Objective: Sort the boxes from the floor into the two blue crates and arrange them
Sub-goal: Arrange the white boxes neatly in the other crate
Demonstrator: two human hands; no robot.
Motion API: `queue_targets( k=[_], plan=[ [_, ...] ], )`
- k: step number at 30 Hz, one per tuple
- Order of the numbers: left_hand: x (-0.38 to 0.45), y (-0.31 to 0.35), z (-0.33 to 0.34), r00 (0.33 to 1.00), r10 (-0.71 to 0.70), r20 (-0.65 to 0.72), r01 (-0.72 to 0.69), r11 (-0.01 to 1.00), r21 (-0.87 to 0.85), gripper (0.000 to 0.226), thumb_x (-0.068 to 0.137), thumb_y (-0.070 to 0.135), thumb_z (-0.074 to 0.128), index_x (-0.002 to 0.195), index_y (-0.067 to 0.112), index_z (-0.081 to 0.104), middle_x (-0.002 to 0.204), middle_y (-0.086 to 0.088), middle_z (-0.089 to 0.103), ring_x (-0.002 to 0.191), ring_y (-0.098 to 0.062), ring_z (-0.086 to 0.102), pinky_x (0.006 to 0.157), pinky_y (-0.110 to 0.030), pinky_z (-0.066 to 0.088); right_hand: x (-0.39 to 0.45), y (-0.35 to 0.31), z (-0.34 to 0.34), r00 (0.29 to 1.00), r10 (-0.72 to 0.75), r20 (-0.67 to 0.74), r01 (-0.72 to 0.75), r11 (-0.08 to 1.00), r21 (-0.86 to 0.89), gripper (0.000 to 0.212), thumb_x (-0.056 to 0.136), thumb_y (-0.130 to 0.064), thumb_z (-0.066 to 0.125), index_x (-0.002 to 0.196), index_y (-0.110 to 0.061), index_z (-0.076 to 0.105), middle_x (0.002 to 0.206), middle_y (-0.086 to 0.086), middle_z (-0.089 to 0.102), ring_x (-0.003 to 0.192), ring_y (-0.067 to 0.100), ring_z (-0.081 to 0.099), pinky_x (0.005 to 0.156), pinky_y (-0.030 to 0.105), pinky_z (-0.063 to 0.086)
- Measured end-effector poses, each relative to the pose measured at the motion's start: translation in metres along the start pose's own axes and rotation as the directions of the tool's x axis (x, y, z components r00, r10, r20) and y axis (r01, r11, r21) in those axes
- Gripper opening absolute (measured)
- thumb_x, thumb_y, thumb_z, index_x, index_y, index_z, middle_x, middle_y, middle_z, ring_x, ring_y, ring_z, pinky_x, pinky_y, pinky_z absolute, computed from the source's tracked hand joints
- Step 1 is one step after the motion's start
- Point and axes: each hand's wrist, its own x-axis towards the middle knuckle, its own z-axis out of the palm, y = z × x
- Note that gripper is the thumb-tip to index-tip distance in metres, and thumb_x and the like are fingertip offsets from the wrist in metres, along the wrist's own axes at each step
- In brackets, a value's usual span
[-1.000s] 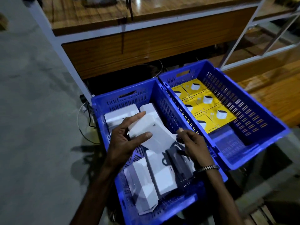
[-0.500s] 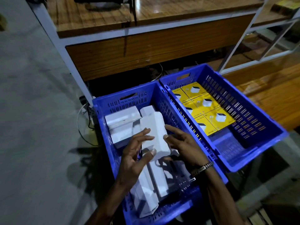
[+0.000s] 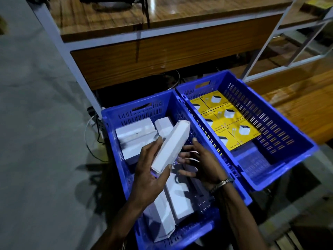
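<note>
Two blue crates stand side by side on the floor. The left crate point(image 3: 115, 141) holds several white boxes; the right crate point(image 3: 297, 139) holds several yellow boxes point(image 3: 232, 127) laid flat at its far end. My left hand point(image 3: 149, 175) grips a long white box point(image 3: 171, 147), tilted up over the left crate. My right hand point(image 3: 200, 163) hovers beside that box with fingers spread and holds nothing. More white boxes point(image 3: 137, 134) lie at the crate's far end and others point(image 3: 178, 201) under my hands.
A wooden desk with a white metal frame point(image 3: 144, 33) stands just behind the crates, cables point(image 3: 90, 134) trailing at its foot. Grey concrete floor point(image 3: 36, 141) spreads to the left. A wooden surface point(image 3: 297, 105) lies right of the crates.
My left hand has lifted and turned the white box so it tilts up to the right. My right hand has come off the box and spread its fingers. The view shifted slightly.
</note>
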Motion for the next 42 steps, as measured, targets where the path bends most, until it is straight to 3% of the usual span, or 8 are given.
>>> queue_targets(
  k=[6, 15, 21, 25, 28, 31, 36, 42],
  plan=[
    [0.000, 0.013, -0.002, 0.934, 0.290, 0.210, -0.300, 0.954, 0.021, 0.068, 0.087, -0.005, 0.078, 0.148, 0.002, 0.051, 0.146, -0.008, 0.054, 0.140, -0.022, 0.051, 0.114, -0.038, 0.044, 0.019, -0.016, -0.036, 0.944, 0.151, 0.292, -0.212, 0.959, 0.189, 0.085, 0.088, -0.073, 0.051, 0.139, -0.005, 0.059, 0.132, 0.020, 0.058, 0.096, 0.037, 0.070, 0.086, 0.055, 0.058],
    [0.035, -0.028, -0.011, 0.962, 0.209, 0.178, -0.263, 0.888, 0.377, 0.065, 0.091, -0.001, 0.047, 0.153, 0.018, 0.051, 0.163, -0.008, 0.041, 0.156, -0.029, 0.029, 0.116, -0.056, 0.042, 0.017, -0.014, -0.026, 0.929, -0.076, 0.364, -0.020, 0.967, 0.253, 0.048, 0.090, -0.005, 0.062, 0.138, -0.004, 0.057, 0.134, 0.018, 0.061, 0.106, 0.027, 0.068, 0.089, 0.035, 0.058],
    [0.065, -0.060, -0.004, 0.985, -0.173, -0.012, 0.170, 0.953, 0.249, 0.058, 0.092, 0.008, 0.074, 0.145, 0.025, 0.058, 0.141, 0.003, 0.063, 0.126, -0.012, 0.059, 0.100, -0.025, 0.049, 0.039, -0.014, -0.014, 0.976, -0.128, 0.174, 0.148, 0.983, -0.109, 0.057, 0.088, -0.008, 0.076, 0.138, -0.024, 0.055, 0.131, 0.026, 0.066, 0.096, 0.031, 0.063, 0.082, 0.036, 0.049],
    [0.069, -0.075, 0.006, 0.888, -0.443, 0.121, 0.374, 0.851, 0.369, 0.037, 0.091, 0.039, 0.073, 0.127, 0.030, 0.069, 0.121, 0.007, 0.073, 0.110, -0.016, 0.070, 0.092, -0.034, 0.057, 0.085, -0.021, 0.007, 0.947, -0.322, 0.000, 0.283, 0.835, -0.472, 0.069, 0.085, -0.025, 0.073, 0.147, -0.015, 0.044, 0.135, 0.018, 0.063, 0.108, 0.026, 0.067, 0.084, 0.036, 0.060],
    [0.065, -0.077, 0.012, 0.813, -0.498, 0.301, 0.350, 0.832, 0.431, 0.031, 0.092, 0.044, 0.072, 0.118, 0.028, 0.071, 0.113, 0.004, 0.077, 0.109, -0.019, 0.071, 0.092, -0.040, 0.058, 0.112, -0.024, 0.021, 0.934, -0.354, 0.037, 0.267, 0.629, -0.730, 0.065, 0.092, -0.025, 0.065, 0.150, -0.008, 0.041, 0.143, 0.017, 0.056, 0.128, 0.033, 0.057, 0.107, 0.040, 0.046],
    [0.064, -0.079, 0.017, 0.772, -0.508, 0.383, 0.327, 0.833, 0.446, 0.038, 0.094, 0.043, 0.070, 0.125, 0.021, 0.068, 0.120, -0.005, 0.074, 0.112, -0.025, 0.069, 0.095, -0.045, 0.057, 0.124, -0.029, 0.030, 0.939, -0.341, 0.031, 0.223, 0.539, -0.812, 0.048, 0.100, -0.010, 0.054, 0.147, -0.004, 0.044, 0.142, 0.025, 0.054, 0.129, 0.039, 0.053, 0.100, 0.038, 0.041],
    [0.064, -0.077, 0.024, 0.750, -0.455, 0.480, 0.147, 0.822, 0.550, 0.034, 0.101, 0.042, 0.059, 0.120, 0.014, 0.065, 0.106, -0.003, 0.068, 0.102, -0.024, 0.065, 0.072, -0.029, 0.039, 0.149, -0.028, 0.025, 0.967, -0.254, 0.025, 0.129, 0.402, -0.907, 0.082, 0.068, -0.031, 0.045, 0.149, -0.015, 0.046, 0.131, 0.026, 0.062, 0.120, 0.043, 0.061, 0.098, 0.042, 0.047],
    [0.077, -0.077, 0.037, 0.658, -0.484, 0.577, 0.123, 0.825, 0.551, 0.031, 0.105, 0.039, 0.049, 0.110, 0.011, 0.059, 0.107, -0.012, 0.067, 0.105, -0.033, 0.064, 0.080, -0.038, 0.048, 0.169, -0.023, 0.027, 0.980, -0.174, -0.097, 0.008, 0.519, -0.855, 0.039, 0.069, -0.036, 0.046, 0.101, -0.017, 0.056, 0.101, 0.013, 0.056, 0.096, 0.022, 0.054, 0.090, 0.036, 0.045]
  ],
)
